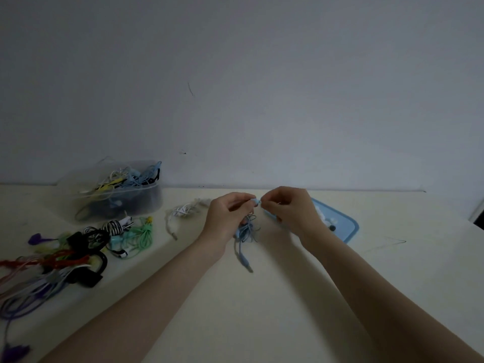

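Your left hand (227, 216) grips the blue earphone cable (246, 231), holding its earbud (256, 201) raised so your right hand (290, 210), at three o'clock, pinches its tip.

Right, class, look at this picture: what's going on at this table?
A person holds blue earphones over a table. The left hand grips the bunched cable, and both hands pinch one earbud between them; the plug end trails on the table. A pile of other earphones lies to the left, beside a clear box holding more. A blue tray sits behind the right hand.
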Demonstrator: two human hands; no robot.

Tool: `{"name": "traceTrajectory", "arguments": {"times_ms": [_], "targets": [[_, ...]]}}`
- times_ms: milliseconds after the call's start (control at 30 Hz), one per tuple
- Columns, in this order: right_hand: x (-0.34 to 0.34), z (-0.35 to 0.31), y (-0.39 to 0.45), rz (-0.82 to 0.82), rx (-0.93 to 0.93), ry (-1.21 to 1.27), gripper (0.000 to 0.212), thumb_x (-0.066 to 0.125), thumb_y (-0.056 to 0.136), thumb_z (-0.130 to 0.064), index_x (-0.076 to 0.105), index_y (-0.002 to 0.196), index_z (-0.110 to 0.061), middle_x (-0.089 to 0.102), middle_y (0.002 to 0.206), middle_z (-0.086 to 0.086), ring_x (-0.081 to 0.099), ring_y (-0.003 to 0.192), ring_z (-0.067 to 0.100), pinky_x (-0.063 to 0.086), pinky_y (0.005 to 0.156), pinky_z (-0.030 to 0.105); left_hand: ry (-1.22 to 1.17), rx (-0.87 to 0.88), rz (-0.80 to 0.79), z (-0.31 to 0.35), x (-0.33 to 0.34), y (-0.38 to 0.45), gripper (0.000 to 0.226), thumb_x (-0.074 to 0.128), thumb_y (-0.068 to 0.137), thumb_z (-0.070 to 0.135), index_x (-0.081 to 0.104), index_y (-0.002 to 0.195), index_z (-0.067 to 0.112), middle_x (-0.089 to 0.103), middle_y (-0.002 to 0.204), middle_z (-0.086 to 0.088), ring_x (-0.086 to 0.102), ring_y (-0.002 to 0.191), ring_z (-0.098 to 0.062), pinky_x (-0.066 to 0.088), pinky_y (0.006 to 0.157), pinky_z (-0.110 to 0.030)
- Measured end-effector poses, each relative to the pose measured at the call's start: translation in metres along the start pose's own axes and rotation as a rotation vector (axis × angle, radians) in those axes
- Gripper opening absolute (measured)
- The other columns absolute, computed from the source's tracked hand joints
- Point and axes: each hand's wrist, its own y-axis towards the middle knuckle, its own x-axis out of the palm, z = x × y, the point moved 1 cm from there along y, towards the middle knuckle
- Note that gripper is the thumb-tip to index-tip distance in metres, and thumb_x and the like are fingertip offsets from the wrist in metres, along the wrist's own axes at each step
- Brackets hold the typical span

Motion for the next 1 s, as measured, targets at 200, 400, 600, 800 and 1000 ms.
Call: {"name": "traceTrajectory", "arguments": {"times_ms": [200, 400, 600, 800, 1000], "targets": [[-0.001, 0.0047, -0.0071, -0.017, 0.095, 0.241, 0.011, 0.065, 0.085, -0.007, 0.07, 0.079, -0.015, 0.061, 0.068, 0.001, 0.049, 0.058, 0.007, 0.043, 0.054, 0.011, 0.018, 0.026, -0.038, -0.0004, -0.0005, -0.0011, 0.009, 0.063, 0.085, 0.01, 0.067, 0.09, 0.016, 0.068, 0.084, 0.001, 0.061, 0.075, -0.004, 0.047, 0.061, -0.01], [0.0021, 0.003, -0.0062, -0.048, 0.073, 0.307, 0.019, 0.058, 0.087, -0.001, 0.072, 0.082, -0.013, 0.065, 0.071, 0.002, 0.053, 0.061, 0.008, 0.047, 0.059, 0.016, -0.027, 0.021, -0.02, 0.0, -0.0037, -0.0022, 0.011, 0.062, 0.086, 0.009, 0.068, 0.087, 0.018, 0.066, 0.077, 0.002, 0.055, 0.059, -0.001, 0.046, 0.058, -0.013], [0.0, 0.0016, -0.0084, -0.091, 0.074, 0.36, 0.014, 0.063, 0.084, -0.003, 0.073, 0.083, -0.013, 0.067, 0.068, -0.004, 0.053, 0.061, 0.006, 0.045, 0.058, 0.018, -0.077, -0.001, -0.045, 0.0, -0.0068, -0.0039, 0.01, 0.062, 0.087, 0.012, 0.07, 0.089, 0.018, 0.067, 0.072, 0.008, 0.056, 0.07, -0.009, 0.049, 0.06, -0.014], [-0.0004, 0.0027, -0.0076, -0.1, 0.092, 0.41, 0.011, 0.065, 0.083, -0.004, 0.073, 0.082, -0.011, 0.069, 0.078, 0.002, 0.059, 0.066, 0.008, 0.048, 0.059, 0.017, -0.071, 0.004, -0.06, -0.0002, -0.0077, -0.0034, 0.01, 0.062, 0.086, 0.011, 0.07, 0.089, 0.016, 0.067, 0.066, 0.014, 0.055, 0.069, -0.008, 0.047, 0.058, -0.012], [-0.001, 0.0044, -0.0079, -0.137, 0.129, 0.611, 0.009, 0.059, 0.085, 0.004, 0.066, 0.084, 0.0, 0.064, 0.067, 0.007, 0.06, 0.059, 0.011, 0.052, 0.066, 0.016, -0.071, 0.012, -0.073, -0.0017, -0.006, -0.0033, 0.011, 0.061, 0.086, 0.008, 0.07, 0.087, 0.015, 0.065, 0.073, 0.003, 0.054, 0.07, -0.011, 0.046, 0.057, -0.012]]}}
